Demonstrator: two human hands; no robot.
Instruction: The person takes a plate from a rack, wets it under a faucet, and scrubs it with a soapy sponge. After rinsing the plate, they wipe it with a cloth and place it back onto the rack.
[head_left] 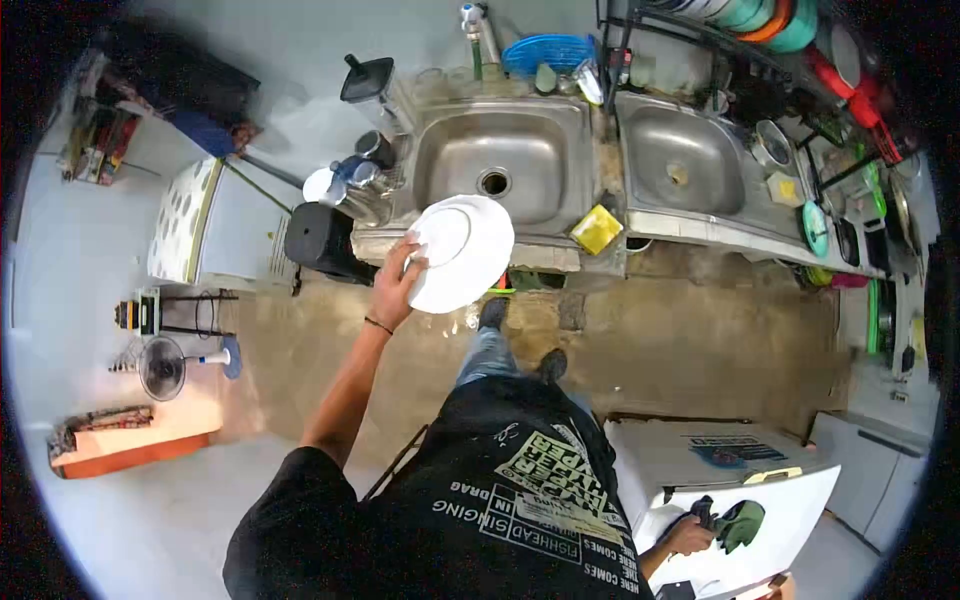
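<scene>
My left hand is closed on the rim of a white plate, with the plate's underside and foot ring facing up. The plate is tilted in front of the counter edge, close to the left steel sink basin. Low on the right, my right hand is closed on a dark cloth at the side of a white chest-like box. A dark green cloth hangs beside it.
A second sink basin lies to the right. A yellow sponge sits on the divider. Metal cups and a blender jug stand left of the sink. A black bin and a fan are at left.
</scene>
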